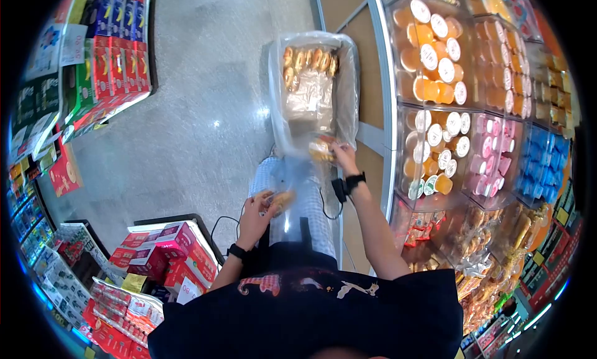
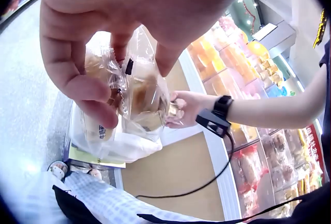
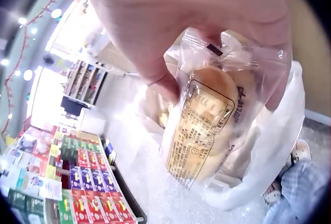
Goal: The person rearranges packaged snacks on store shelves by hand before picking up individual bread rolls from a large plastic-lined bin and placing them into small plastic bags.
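Note:
My left hand (image 1: 255,217) grips the gathered tops of clear packets. In the left wrist view these wrapped buns (image 2: 142,97) hang below the fingers, brown and glossy under the film. My right hand (image 1: 344,157) pinches more wrapped bread rolls (image 3: 204,125) by their crimped ends, with dark printing on the front one. It is at the near end of a long box lined with a clear plastic bag (image 1: 350,66). Inside the box, a row of wrapped rolls (image 1: 311,59) lies at the far end, beside a brown sheet-like layer (image 1: 309,101).
To the right runs a shelf of clear bins with jelly cups (image 1: 435,41), blue packets (image 1: 542,163) and wrapped snacks (image 1: 485,228). Stacked cartons (image 1: 118,66) stand at the left, and red boxes (image 1: 165,250) at the lower left. Cables hang from both wrists.

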{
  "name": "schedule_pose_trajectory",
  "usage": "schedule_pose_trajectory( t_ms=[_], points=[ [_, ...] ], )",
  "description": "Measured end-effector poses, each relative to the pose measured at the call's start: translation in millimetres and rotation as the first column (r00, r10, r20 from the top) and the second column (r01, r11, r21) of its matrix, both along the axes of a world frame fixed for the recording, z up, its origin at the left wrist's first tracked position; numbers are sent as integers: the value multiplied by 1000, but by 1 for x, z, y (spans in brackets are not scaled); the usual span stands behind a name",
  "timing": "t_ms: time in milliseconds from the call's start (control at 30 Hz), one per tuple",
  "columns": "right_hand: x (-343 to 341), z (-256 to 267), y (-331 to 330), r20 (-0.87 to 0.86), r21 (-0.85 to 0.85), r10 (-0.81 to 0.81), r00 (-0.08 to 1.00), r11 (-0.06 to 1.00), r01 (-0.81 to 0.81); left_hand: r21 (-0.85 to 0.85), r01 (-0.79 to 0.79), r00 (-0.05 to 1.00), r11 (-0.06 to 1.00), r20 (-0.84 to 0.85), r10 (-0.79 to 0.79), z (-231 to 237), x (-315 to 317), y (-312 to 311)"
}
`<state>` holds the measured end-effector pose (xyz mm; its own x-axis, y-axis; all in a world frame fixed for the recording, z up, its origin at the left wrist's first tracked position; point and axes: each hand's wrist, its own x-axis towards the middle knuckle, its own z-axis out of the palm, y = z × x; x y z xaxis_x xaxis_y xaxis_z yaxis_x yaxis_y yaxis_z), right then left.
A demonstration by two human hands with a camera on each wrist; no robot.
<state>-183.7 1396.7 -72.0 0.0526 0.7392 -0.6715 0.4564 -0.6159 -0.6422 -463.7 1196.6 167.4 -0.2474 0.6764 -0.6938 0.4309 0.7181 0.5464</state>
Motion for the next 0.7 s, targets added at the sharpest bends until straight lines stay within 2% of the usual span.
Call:
schedule_pose_trajectory(
  t_ms=[33, 67, 133, 200, 233, 267, 333, 367, 400, 433, 467, 500, 533, 567, 600, 700],
  points=[
    [-1, -21, 11, -86, -184, -54, 995, 982, 37, -13, -21, 998, 1000, 54, 21, 0, 4, 10],
    [-9, -34, 20, -77, -205, -66, 995, 978, 49, -35, -10, 998, 999, 61, 12, -13, 9, 16],
    [-38, -48, 42, -149, -69, -263, 953, 964, 255, 93, -68, 981, 993, 187, 50, -44, 16, 27],
    [-57, -43, 77, -87, -1, -123, 989, 992, 123, 57, -40, 980, 998, 196, 29, -67, 22, 64],
    [-65, -63, 85, -67, 16, -191, 979, 981, 192, 38, -74, 979, 997, 195, 65, -76, 24, 89],
    [-70, -89, 93, -45, 32, -255, 966, 966, 256, 17, -110, 976, 994, 191, 105, -89, 28, 107],
    [-68, -195, 104, -135, 275, -283, 950, 910, 310, 20, -151, 976, 988, 164, 146, -129, 34, 131],
    [-76, -213, 113, -92, 349, -289, 953, 887, 302, 54, -192, 974, 980, 136, 184, -146, 37, 140],
    [-88, -215, 129, -49, 423, -297, 954, 859, 289, 36, -187, 975, 982, 129, 181, -160, 41, 147],
    [-114, -154, 142, 39, 392, -365, 930, 862, 322, 75, -311, 935, 948, 206, 290, -174, 47, 155],
    [-121, -184, 144, -115, 432, -359, 926, 822, 372, 103, -434, 875, 895, 284, 392, -187, 52, 160],
    [-126, -208, 144, -3, 480, -256, 967, 848, 226, 65, -479, 841, 876, 319, 436, -197, 56, 161],
    [-128, -226, 138, 113, 508, -147, 983, 858, 70, 65, -459, 858, 886, 291, 423, -205, 58, 161],
    [-128, -225, 134, 160, 401, -77, 984, 916, 6, 52, -473, 850, 880, 292, 439, -216, 58, 155],
    [-130, -222, 132, 237, 391, -57, 970, 920, -41, 42, -486, 841, 873, 293, 454, -224, 57, 148],
    [-118, -230, 123, 224, 431, -72, 972, 902, -33, -59, -515, 818, 855, 265, 511, -227, 52, 136]
  ],
)
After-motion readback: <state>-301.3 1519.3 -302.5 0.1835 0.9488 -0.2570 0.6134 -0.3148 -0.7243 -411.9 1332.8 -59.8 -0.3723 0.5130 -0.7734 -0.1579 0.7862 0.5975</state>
